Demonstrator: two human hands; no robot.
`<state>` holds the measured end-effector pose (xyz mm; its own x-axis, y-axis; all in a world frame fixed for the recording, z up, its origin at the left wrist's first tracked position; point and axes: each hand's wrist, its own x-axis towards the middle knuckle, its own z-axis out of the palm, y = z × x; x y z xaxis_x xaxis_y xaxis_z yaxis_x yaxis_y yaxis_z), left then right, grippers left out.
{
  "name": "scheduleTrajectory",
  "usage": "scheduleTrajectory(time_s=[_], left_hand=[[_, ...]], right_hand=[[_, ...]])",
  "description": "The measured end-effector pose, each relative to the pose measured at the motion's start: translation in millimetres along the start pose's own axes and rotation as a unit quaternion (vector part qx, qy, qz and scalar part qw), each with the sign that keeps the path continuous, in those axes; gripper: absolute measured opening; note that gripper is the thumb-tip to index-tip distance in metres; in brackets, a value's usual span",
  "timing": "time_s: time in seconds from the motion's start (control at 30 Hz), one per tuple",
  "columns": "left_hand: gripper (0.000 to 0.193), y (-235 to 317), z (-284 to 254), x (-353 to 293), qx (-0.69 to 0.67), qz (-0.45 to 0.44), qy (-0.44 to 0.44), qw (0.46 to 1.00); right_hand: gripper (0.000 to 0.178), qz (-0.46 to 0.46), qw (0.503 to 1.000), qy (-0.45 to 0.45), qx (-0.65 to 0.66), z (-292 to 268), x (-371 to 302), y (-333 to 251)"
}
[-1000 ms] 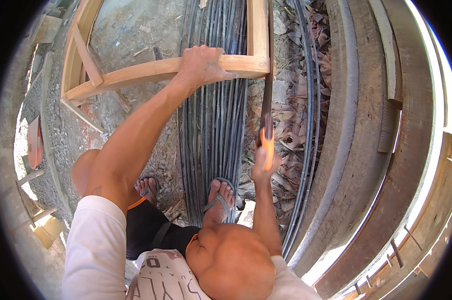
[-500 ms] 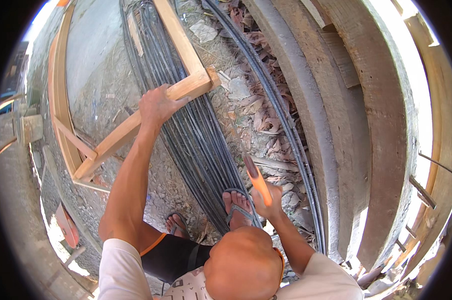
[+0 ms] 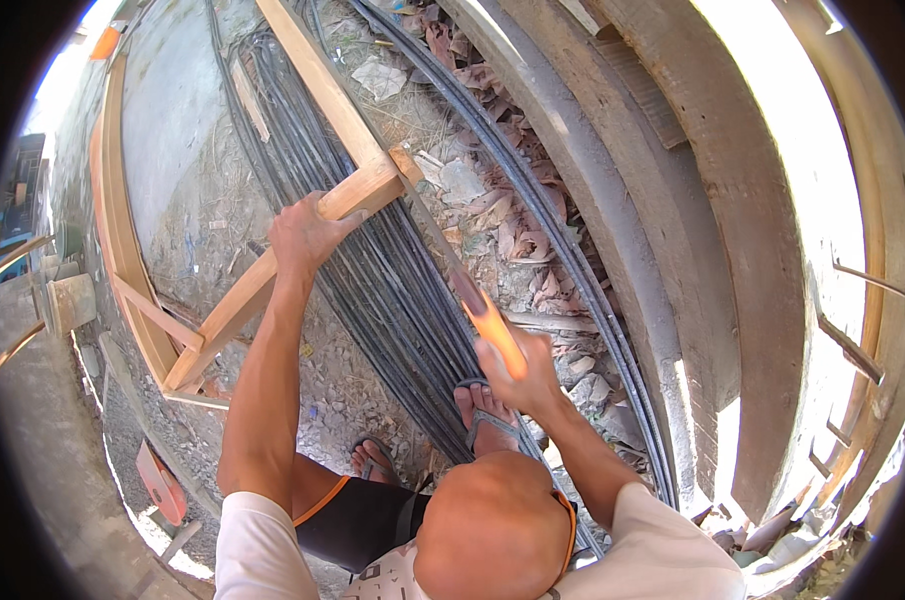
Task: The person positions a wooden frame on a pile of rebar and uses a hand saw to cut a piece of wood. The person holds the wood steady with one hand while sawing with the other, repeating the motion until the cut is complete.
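Note:
My left hand (image 3: 305, 238) is closed over the near rail of a wooden frame (image 3: 238, 298), with the thumb along its near side. In my right hand (image 3: 533, 372) is a handsaw (image 3: 497, 338) with an orange handle. Its narrow blade points away from me and meets the frame's right corner, beside a short wood stub (image 3: 406, 163) that sticks out past the joint. Whether the teeth are in the wood cannot be made out. Beneath that corner runs a bundle of dark steel bars (image 3: 383, 310). One sandalled foot (image 3: 490, 412) rests at the bars.
Thick timber planks (image 3: 633, 230) stand along the right. A curved run of thin bars (image 3: 543, 200) lies beside them, over dry leaves and stones. Left of the frame, an orange-red blade-like piece (image 3: 163, 484) lies on the ground. Several metal rods jut out at far right.
The saw and my right hand have moved forward and left, bringing the blade to the frame's corner. My left hand keeps its grip. The whole view has shifted slightly.

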<state>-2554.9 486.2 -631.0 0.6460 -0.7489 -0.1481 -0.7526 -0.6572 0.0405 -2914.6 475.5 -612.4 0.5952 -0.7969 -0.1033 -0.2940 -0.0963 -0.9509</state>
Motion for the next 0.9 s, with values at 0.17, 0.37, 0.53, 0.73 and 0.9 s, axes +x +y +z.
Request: scheduleTrajectory(time_s=[0.17,0.37,0.53,0.73,0.9], left_hand=[[0.078,-3,4,-3,-0.021,-0.004,0.014,1.0],[0.076,14,5,4,-0.032,0.028,0.019,0.999],[0.077,-8,3,3,0.018,0.002,-0.013,1.0],[0.078,3,1,-3,-0.003,-0.008,-0.011,1.0],[0.076,9,4,5,-0.032,0.038,0.017,0.999]], right_hand=[[0.039,-0.028,0.996,-0.064,-0.057,-49,-106,29],[0.031,0.004,0.999,0.033,0.006,37,102,-4],[0.023,-0.012,1.0,-0.004,0.011,4,-4,17],[0.034,-0.06,0.996,-0.039,-0.061,-34,-94,67],[0.026,-0.097,0.992,0.055,0.054,46,88,39]])
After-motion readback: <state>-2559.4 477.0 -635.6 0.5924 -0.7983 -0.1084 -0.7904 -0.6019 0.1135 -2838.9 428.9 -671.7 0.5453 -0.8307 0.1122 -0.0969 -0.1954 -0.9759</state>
